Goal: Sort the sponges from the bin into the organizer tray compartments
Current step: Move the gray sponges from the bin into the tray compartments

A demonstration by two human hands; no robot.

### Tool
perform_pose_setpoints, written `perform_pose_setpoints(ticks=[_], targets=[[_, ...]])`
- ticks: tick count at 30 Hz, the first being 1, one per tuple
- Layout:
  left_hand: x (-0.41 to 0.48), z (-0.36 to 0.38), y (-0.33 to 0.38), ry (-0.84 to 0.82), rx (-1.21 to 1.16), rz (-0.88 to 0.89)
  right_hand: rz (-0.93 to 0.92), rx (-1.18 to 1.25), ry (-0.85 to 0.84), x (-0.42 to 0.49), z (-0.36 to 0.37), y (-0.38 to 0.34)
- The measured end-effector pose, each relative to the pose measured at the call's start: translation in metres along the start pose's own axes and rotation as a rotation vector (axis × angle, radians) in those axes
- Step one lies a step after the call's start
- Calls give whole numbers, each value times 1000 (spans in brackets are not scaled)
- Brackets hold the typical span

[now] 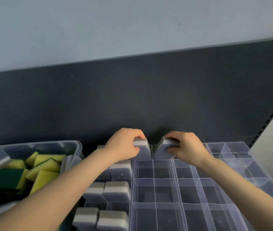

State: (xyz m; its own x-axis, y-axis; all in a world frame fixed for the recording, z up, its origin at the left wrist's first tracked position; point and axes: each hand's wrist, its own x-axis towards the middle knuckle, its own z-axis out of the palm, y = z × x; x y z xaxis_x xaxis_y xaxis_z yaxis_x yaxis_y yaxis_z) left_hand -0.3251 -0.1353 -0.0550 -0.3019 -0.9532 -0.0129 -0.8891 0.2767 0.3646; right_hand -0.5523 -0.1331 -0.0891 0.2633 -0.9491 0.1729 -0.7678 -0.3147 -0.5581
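My left hand [124,145] grips a grey-and-white sponge [143,147] at the far row of the clear organizer tray [155,190]. Just to its right, my right hand [187,147] grips a second grey-and-white sponge [163,146], tilted over the neighbouring far compartment. The two sponges sit side by side, a thin divider between them. Several grey-and-white sponges [117,189] fill the tray's left columns. At the left stands the clear bin [72,147] holding several yellow-and-green sponges [44,169].
A second clear organizer tray [236,150] with bare compartments adjoins on the right. A dark grey back panel [132,97] rises right behind the trays. A slotted shelf upright [272,117] runs down the right side.
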Motion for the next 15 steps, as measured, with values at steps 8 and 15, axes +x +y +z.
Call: perform_pose_setpoints(ticks=[8, 15], targets=[[23, 14, 9, -170, 153, 14, -43, -208, -233, 34, 5, -9], [30, 33, 0, -152, 136, -26, 9, -239, -265, 28, 34, -2]])
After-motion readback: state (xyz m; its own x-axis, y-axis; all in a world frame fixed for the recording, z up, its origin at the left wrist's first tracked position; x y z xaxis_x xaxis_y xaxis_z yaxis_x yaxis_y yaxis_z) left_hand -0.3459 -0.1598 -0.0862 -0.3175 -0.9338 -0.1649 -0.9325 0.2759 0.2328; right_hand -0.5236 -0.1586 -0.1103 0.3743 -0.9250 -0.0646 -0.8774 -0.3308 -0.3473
